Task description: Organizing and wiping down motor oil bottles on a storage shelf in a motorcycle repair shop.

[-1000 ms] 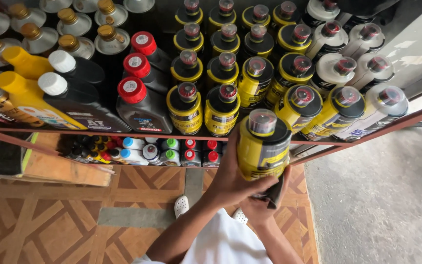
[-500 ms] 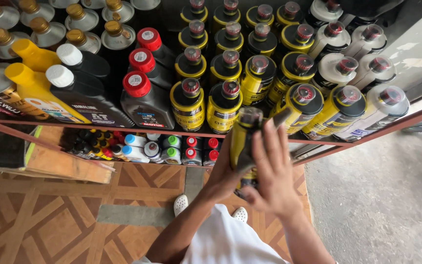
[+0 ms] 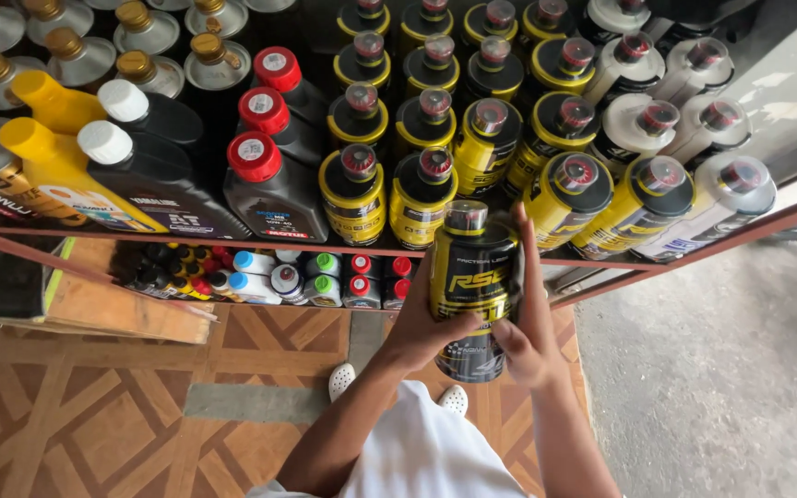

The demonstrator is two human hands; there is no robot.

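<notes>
Two hands (image 3: 472, 323) clasping black-yellow bottle (image 3: 472, 286), base hidden, label partly covered

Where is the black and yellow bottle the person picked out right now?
In the head view, the black and yellow bottle sits right of centre, gripped between the left hand and right hand, just in front of the shelf's front row of bottles.

Patterned wood-look floor (image 3: 94, 406) in brown geometric tiles, with a grey strip (image 3: 251, 403) set across. To the right, plain grey concrete (image 3: 721, 369). Red metal shelf rails (image 3: 694, 238) running slantwise across the view. Above the rails, rows of bottles (image 3: 472, 101) packed close (yellow, black, white, silver). Lower shelf (image 3: 260, 277) holding small capped bottles. Wooden board (image 3: 122, 300) at left. Even daylight, soft shadows.
</notes>
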